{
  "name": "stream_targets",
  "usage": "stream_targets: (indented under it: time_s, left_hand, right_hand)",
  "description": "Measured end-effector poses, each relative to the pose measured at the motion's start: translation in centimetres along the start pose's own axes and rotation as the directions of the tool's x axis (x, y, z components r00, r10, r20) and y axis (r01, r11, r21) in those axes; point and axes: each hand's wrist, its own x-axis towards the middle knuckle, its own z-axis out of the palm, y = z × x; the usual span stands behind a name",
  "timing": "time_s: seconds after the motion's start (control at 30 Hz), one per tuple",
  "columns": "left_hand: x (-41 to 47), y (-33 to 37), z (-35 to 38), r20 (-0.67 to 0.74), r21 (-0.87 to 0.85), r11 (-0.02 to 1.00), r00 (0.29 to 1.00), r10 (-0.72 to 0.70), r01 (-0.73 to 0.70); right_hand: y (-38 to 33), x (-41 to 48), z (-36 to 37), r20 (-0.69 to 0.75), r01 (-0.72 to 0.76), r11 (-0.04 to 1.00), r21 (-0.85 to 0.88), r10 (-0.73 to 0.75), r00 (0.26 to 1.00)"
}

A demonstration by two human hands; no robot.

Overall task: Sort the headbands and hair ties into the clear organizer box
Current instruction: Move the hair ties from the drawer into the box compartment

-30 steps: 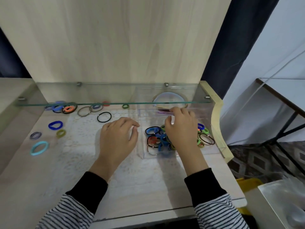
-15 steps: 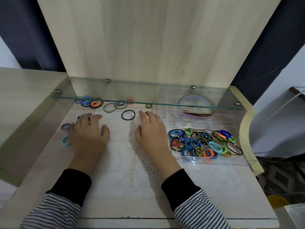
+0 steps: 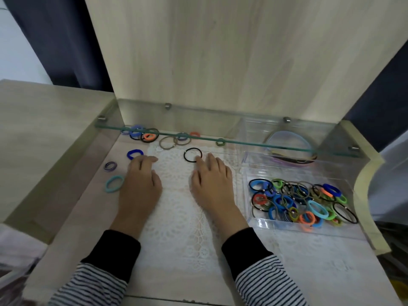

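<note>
Two hands lie palm-down on the lace mat (image 3: 176,219), both released and gripping nothing.

- Right hand (image 3: 212,186): fingers straight, index tip touching the near edge of the black hair tie (image 3: 192,155). My reading is that this is a set-up to hook or drag it.
- Left hand (image 3: 141,186): fingers loosely bent, tips just beside the dark blue hair tie (image 3: 134,154). Contact cannot be told, as the view is soft there.
- Clear organizer box (image 3: 276,226): sits at the right. Its near compartment holds a mixed heap of hair ties (image 3: 298,202). Its far compartment holds the headbands (image 3: 289,149), partly under the glass shelf (image 3: 242,143).
- Not yet sorted, left of the left hand: a teal hair tie (image 3: 114,183) and a striped purple hair tie (image 3: 110,166).
- Not yet sorted, far side along the shelf edge: a cluster of hair ties (image 3: 141,134), tan hair ties (image 3: 167,142) and a green striped hair tie (image 3: 220,142).

Judgement: one hand per loose tie suggests a paired pick-up, with most of the sorting done.
</note>
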Motion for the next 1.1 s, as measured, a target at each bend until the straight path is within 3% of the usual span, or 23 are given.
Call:
stream_targets:
  time_s: [0.27,0.47,0.6,0.73,1.1]
  left_hand:
    - [0.13,0.15,-0.3,-0.025,-0.086,0.995,0.998,-0.055,0.053]
    - [0.08,-0.71,0.0,-0.097,0.03,0.994,0.99,-0.106,0.109]
    - [-0.06,-0.58,-0.13,-0.08,-0.037,0.991,0.988,-0.132,0.13]
    - [0.09,-0.62,-0.02,-0.053,0.006,1.0,0.998,-0.027,0.028]
    - [0.08,-0.49,-0.02,-0.029,0.148,0.979,0.989,0.144,-0.138]
  right_hand:
    - [0.21,-0.24,0.07,-0.198,-0.03,0.988,0.152,0.06,0.978]
    - [0.42,-0.18,-0.17,-0.146,-0.002,0.992,0.123,0.02,0.989]
    - [0.39,-0.31,-0.12,-0.183,0.061,0.992,0.115,-0.039,0.982]
    - [0.38,-0.26,-0.15,-0.261,0.053,0.989,0.138,-0.016,0.965]
    - [0.13,-0.5,-0.3,-0.22,0.136,0.974,0.182,-0.095,0.971]
